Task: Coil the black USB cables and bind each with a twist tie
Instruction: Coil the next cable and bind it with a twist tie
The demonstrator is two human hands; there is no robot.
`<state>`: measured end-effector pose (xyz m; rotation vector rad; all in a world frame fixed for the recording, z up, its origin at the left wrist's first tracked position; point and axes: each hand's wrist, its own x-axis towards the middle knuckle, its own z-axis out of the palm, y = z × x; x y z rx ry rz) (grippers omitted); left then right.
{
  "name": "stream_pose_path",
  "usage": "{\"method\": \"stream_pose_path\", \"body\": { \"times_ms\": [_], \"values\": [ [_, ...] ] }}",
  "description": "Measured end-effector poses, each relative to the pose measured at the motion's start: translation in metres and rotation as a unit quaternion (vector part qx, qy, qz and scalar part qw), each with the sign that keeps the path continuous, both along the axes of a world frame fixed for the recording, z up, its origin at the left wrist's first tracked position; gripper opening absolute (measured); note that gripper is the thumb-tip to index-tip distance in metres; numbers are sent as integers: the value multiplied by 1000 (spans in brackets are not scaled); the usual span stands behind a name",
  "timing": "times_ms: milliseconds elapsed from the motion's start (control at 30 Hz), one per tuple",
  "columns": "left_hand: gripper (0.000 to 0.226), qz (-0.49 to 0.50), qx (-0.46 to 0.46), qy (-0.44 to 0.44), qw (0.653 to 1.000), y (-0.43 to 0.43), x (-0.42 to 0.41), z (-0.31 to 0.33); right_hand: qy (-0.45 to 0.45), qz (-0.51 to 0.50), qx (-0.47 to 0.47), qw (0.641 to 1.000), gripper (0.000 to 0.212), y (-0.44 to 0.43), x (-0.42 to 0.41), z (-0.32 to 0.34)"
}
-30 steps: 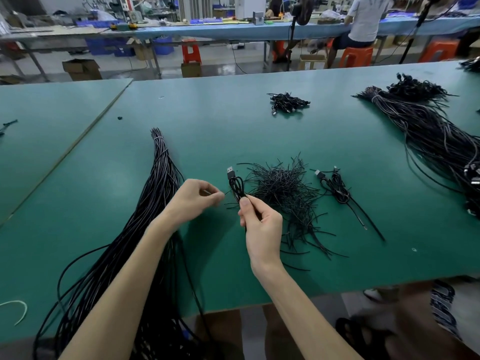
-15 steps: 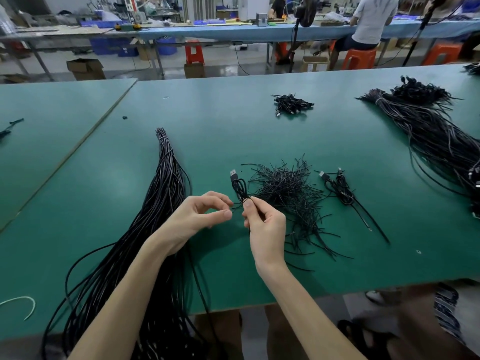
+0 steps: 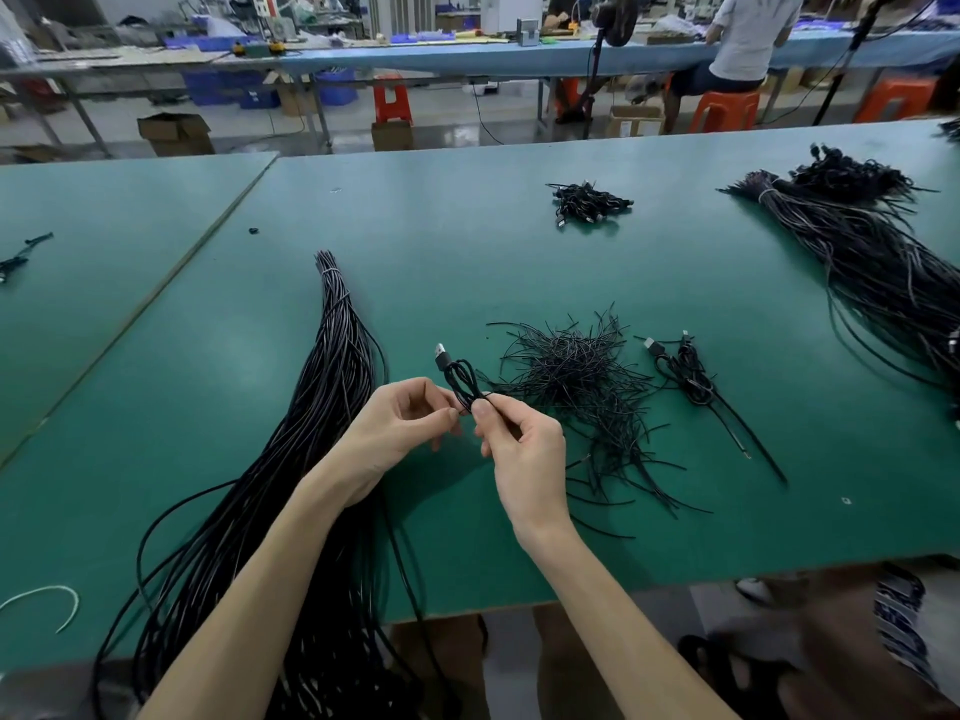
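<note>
Along the table's (image 3: 467,262) front left edge a thick sheaf of loose cables (image 3: 332,407) waits uncoiled. At front-middle the left hand (image 3: 400,428) pinches thumb and forefinger together at the waist of the coiled cable (image 3: 460,379), which the right hand (image 3: 524,449) clamps below its loops. With only one bound cable (image 3: 685,371) right of the twist-tie pile (image 3: 576,387) and a small finished heap (image 3: 587,200) toward the far edge, most work seems ahead. A second ago the left hand stood apart from the coil; it has closed in.

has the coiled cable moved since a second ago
Yes. The coiled cable, pinched in the right hand, has shifted slightly left, away from the twist tie pile and toward the long cable bundle.
</note>
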<state>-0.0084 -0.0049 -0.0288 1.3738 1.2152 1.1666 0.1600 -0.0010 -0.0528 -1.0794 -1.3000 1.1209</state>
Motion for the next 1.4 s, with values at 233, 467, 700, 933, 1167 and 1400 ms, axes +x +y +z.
{"method": "stream_pose_path", "body": {
  "times_ms": [233,467,700,933,1167,1400],
  "values": [
    [12,12,13,11,1000,-1,5,0,19,6,-8,1000,18,0,0,1],
    [25,-12,-25,-6,1000,-3,7,3,49,22,1,999,20,-1,0,3],
    [52,-109,-24,-31,993,-5,3,8,116,76,-20,990,19,-1,1,8],
    [66,-156,13,-31,987,-4,0,7,254,172,-123,944,20,-3,3,12],
    [72,-162,26,-42,986,-4,0,5,281,204,-160,924,16,-4,4,15],
    [78,-149,51,-21,987,-6,1,7,296,224,-199,907,13,-3,6,16]
  ]
}}
